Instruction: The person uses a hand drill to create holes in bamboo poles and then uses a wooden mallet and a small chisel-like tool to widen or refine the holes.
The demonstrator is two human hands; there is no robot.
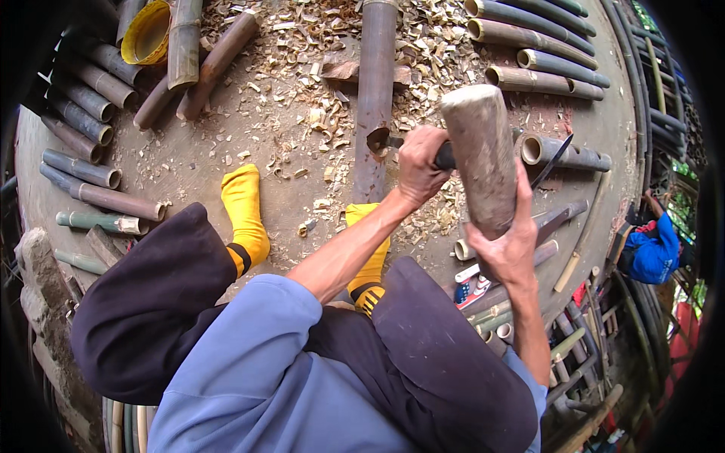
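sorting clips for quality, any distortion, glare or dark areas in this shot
Head view: fisheye bending curves the dark poles near the right rim, and the corners go black; head view: bamboo tubes at upper left fade into shadow; head view: the mallet is fairly clear, its end pale and bright.

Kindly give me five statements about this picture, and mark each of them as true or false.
1. The right hand holds a wooden mallet. True.
2. The left hand is empty. False: the left hand grips a black-handled tool.
3. Pale chips lie around the bamboo pole. True.
4. The socks are white. False: the socks are yellow with black bands.
5. The yellow container is right of the bamboo pole. False: the yellow container is left of it.
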